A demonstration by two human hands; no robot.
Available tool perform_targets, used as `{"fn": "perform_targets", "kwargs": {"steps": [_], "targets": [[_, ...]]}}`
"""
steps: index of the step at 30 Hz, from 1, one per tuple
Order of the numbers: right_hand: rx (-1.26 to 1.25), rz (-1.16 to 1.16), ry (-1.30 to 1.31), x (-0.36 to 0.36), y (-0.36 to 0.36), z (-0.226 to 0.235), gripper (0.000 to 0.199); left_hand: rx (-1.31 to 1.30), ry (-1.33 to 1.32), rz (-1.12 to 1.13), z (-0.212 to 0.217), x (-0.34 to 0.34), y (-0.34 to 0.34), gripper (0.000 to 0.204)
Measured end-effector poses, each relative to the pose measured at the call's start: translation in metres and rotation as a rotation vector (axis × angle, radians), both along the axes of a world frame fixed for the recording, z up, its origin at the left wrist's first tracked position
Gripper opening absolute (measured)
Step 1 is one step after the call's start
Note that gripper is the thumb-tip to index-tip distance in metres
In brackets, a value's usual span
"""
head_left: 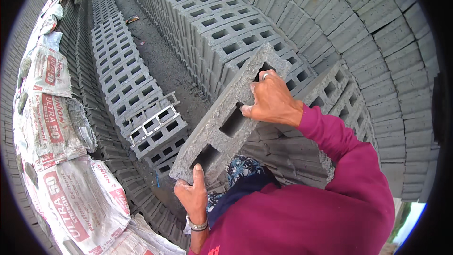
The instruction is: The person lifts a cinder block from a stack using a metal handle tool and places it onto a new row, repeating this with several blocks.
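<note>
A grey hollow concrete block (200, 134) with three rectangular holes is held tilted in front of my body, its far end up to the right. My right hand (276, 99) grips its upper end, with fingers hooked at the top hole and the thumb at the middle one. At the lower end, my left hand (192, 193) has its thumb at the bottom hole; its other fingers are hidden behind the block. Beyond the block runs a long stack of similar hollow blocks (222, 21), holes facing up.
A lower row of hollow blocks (118, 61) runs along the left, with a pale metal frame (155, 120) on its near end. Cement bags (80, 198) cover a stack at far left. Solid-sided blocks form a high wall (382, 56) at right. A gritty aisle (163, 56) lies between rows.
</note>
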State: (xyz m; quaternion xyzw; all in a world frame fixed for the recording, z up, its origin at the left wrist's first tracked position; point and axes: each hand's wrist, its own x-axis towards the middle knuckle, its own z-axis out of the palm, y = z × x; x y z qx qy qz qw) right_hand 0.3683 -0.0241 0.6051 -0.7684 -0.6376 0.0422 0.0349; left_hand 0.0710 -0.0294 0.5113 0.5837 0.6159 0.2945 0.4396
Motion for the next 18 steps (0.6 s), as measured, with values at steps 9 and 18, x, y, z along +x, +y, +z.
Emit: {"fn": "perform_targets", "kwargs": {"steps": [9,18], "targets": [[-0.008,-0.35,-0.083,0.198,-0.049,0.043,0.052,0.005,-0.012,-0.336,0.038,0.195,0.017,0.075],[0.063,-0.516,0.063,0.313,-0.124,-0.031,0.052,0.035,0.114,-0.609,0.028,0.3,-0.019,0.065]]}}
